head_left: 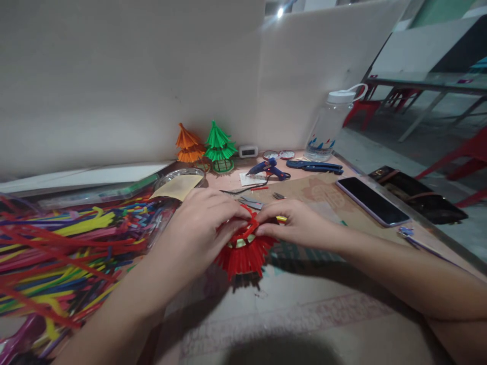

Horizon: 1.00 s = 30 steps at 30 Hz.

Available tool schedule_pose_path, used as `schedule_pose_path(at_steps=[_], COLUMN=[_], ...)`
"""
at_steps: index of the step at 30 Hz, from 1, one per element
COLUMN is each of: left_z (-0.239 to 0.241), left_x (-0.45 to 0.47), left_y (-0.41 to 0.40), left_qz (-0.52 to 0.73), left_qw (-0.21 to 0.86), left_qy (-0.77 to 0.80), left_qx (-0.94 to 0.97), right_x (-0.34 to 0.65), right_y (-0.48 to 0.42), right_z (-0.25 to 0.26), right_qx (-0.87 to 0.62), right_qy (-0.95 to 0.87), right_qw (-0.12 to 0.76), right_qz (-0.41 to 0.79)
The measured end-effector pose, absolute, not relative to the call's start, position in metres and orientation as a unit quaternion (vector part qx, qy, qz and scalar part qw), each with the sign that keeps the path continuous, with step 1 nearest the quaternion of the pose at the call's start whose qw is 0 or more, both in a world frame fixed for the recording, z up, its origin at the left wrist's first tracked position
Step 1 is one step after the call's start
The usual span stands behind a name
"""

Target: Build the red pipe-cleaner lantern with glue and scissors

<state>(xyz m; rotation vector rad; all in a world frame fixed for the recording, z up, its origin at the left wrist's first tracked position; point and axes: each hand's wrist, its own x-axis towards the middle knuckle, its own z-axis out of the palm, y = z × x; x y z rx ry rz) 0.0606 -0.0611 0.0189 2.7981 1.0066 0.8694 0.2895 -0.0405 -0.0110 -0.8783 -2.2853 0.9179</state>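
A red craft piece (243, 256) made of fanned red strips around a pale ring sits on the table in front of me. My left hand (201, 223) grips its left side with curled fingers. My right hand (299, 223) pinches its top right edge, where a thin red strip loops up between the two hands. A small yellow bit (281, 219) shows by my right fingers.
A heap of coloured strips (57, 248) fills the left. Orange (188, 144) and green (219, 144) paper trees stand at the back wall. A blue glue gun (270, 168), blue pliers (315, 166), a water bottle (327, 126) and a phone (371, 201) lie to the right.
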Motion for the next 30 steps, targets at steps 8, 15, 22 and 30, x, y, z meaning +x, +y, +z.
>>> schedule_pose_path(at_steps=[8,15,22,30], left_z=[0.019,0.019,0.019,0.029], left_x=[0.059,0.062,0.060,0.057], left_y=[-0.061,-0.062,-0.063,-0.065], left_qz=[0.267,0.265,0.252,0.281], left_qw=[0.039,0.036,0.036,0.043], left_qy=[0.314,0.329,0.324,0.324], left_qx=[0.910,0.906,0.911,0.902], right_x=[0.288,0.288,0.288,0.288], right_y=[-0.043,-0.043,-0.043,-0.042], right_z=[-0.009,-0.009,-0.009,-0.012], right_qx=[-0.323,-0.327,-0.323,-0.332], right_qy=[-0.845,-0.846,-0.846,-0.844], right_qw=[0.263,0.264,0.265,0.266], right_qz=[0.335,0.330,0.331,0.327])
